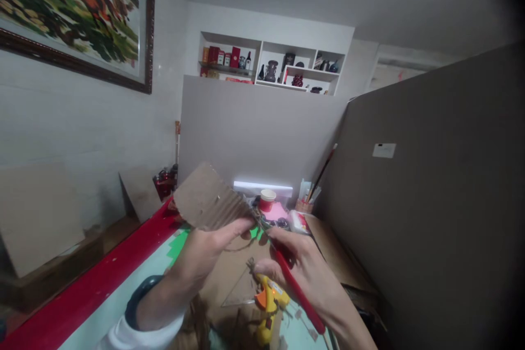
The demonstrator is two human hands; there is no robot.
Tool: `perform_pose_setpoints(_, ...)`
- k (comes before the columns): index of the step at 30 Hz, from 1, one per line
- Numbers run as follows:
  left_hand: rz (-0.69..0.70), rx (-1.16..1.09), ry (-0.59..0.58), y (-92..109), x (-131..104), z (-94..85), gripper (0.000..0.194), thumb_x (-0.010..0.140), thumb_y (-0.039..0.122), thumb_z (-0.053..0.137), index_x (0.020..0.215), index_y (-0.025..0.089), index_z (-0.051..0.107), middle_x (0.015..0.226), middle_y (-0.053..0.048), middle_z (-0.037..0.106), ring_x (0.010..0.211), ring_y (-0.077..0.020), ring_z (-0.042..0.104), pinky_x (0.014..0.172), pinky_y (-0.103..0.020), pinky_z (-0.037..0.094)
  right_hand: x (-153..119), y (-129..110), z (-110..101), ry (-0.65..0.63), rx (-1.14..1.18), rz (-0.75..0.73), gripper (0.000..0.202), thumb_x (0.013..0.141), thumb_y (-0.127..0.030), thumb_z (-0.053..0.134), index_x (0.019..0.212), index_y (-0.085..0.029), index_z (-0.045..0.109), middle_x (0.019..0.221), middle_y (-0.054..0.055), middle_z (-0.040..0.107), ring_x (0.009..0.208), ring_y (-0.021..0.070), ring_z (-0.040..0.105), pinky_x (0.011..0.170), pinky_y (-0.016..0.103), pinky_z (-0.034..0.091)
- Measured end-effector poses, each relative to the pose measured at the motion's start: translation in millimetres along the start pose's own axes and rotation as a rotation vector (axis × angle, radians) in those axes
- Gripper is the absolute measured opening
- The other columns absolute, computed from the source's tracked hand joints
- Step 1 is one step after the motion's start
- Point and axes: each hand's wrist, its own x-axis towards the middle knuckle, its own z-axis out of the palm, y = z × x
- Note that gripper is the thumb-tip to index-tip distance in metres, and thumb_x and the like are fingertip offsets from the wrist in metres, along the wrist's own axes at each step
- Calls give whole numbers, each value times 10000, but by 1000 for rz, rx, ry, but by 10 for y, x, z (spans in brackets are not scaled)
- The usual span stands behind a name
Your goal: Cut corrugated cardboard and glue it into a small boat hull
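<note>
Cardboard (pixel 207 197) is sitting pinched in the left hand (pixel 202 254); the right hand (pixel 307 262) is gripping a red-handled tool (pixel 297 287).

Matt, ridged cardboard piece (pixel 209 202); smooth plastic tool handle (pixel 300 293); smooth plastic glue gun (pixel 268 299)

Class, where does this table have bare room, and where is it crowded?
A strip of pale tabletop looks bare between the red edge and the left sleeve, up to the green paper. Crowded: around the yellow glue gun by the right hand, and the red cup.
</note>
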Motion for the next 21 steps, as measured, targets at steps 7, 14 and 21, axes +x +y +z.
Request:
perform_pose_setpoints(7, -114, 1, -25, 45, -8, 7, 264, 776, 368, 785, 561, 232, 716, 744, -13, 741, 828, -218, 677, 907, -329, 488, -25, -45, 15, -4, 9, -3, 508, 876, -578, 614, 605, -205, 402, 610, -56, 321, 571, 109, 279, 519, 255, 223)
perform_pose_setpoints(14, -137, -281, 76, 169, 100, -47, 344, 754, 464, 768, 950, 182, 779, 944, -73, 786, 950, -278, 712, 883, -429, 562, 6, 0, -18, -7, -16, -4, 536, 872, -571, 621, 592, -214, 336, 614, -61, 277, 577, 107, 251, 516, 259, 200)
perform_pose_setpoints(21, 54, -330, 239, 220, 182, -107, 534, 677, 257, 863, 1184, 194, 707, 1277, -62, 719, 1221, -281, 627, 1040, -369, 484, 17, -1, -22, -68, 62, 13, 569, 761, -711, 676, 660, -213, 421, 617, -62, 351, 572, 112, 320, 509, 244, 233)
